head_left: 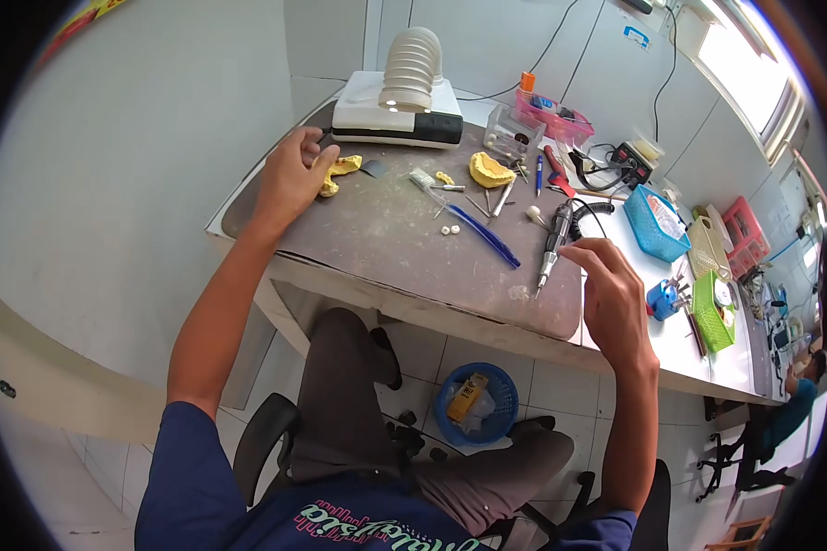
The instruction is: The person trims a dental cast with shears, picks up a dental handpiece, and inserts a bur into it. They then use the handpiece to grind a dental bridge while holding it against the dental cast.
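Cast [346, 165], yellow, partly behind left hand [294, 173]

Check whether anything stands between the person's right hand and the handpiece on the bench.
Nothing visible does: the right hand is close beside the handpiece, though whether they touch is unclear. The coiled black cord lies farther back, off that short path.

- A pale panelled wall [496, 50] with dark seams faces me; a plain off-white wall [156, 138] rises on my left.
- A window [746, 72] glows bright white at my upper right.
- My workbench [368, 234] has a scuffed brown-grey top and adjoins a white counter [675, 342].
- Pale floor tiles [560, 399] surround my black chair [265, 432].
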### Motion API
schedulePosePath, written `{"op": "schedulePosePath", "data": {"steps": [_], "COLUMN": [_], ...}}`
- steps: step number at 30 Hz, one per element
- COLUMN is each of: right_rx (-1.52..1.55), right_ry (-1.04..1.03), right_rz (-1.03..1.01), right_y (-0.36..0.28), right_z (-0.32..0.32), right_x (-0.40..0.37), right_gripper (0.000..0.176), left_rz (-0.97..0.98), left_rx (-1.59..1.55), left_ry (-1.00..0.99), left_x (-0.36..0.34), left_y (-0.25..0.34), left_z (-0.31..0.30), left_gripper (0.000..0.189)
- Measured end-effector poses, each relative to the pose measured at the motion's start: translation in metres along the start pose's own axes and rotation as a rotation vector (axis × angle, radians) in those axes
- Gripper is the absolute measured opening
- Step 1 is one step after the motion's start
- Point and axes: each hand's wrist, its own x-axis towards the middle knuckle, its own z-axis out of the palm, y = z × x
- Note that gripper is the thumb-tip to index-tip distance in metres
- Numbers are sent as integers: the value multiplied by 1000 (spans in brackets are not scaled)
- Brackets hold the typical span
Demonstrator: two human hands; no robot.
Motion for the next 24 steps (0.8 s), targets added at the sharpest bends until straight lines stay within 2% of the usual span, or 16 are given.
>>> {"op": "schedulePosePath", "data": {"steps": [1, 3, 5, 6, 7, 9, 11, 12, 14, 15, 17, 18, 20, 21, 24], "right_rx": [-100, -205, -225, -160, -51, 101, 105, 113, 97, 71, 67, 60, 55, 44, 30], "right_ry": [-28, -49, -59, -4, 42, -43, -89, -138, -167, -213, -248, -243, -172, -206, -207], "right_rz": [-25, -50, -64, -114, -132, -120, -156, -199, -220, -240, -206, -211, -231, -206, -155], "right_y": [1, 3, 6, 5, -3, -25, -41, -45, -46, -46, -49, -47, -38, -39, -33], "right_z": [5, 11, 16, 24, 32, 44, 60, 67, 82, 86, 88, 91, 99, 96, 85], "right_x": [5, 13, 19, 22, 28, 42, 54, 59, 65, 70, 76, 77, 72, 72, 75], "right_gripper": [34, 36, 38, 38, 39, 40, 39, 38, 40, 41, 41, 39, 29, 24, 15], "left_rz": [95, 140, -20, -16, 10, 49, 347, 362, 165, 175, 3, -29, 40, 65, -10], "left_rx": [-1, 16, 272, 269, 304, 338, -80, -74, -32, -31, -57, -105, -67, 4, 19], "left_ry": [206, 195, -96, -90, -163, -236, 182, 182, 316, 319, 266, 244, 166, 106, -133], "left_x": [-1, -1, -3, -4, -6, -8, -11, -11, -11, -8, -4, -5, -5, -7, -14], "left_y": [2, 6, 17, 21, 26, 33, 31, 30, 23, 17, -1, 0, -18, -20, 10], "left_z": [0, -11, -22, -24, -24, -19, -11, -11, -11, -12, -14, -15, -10, -11, -15], "left_gripper": [29, 30, 23, 23, 15, 12, 30, 30, 54, 54, 62, 58, 53, 47, 47]}}
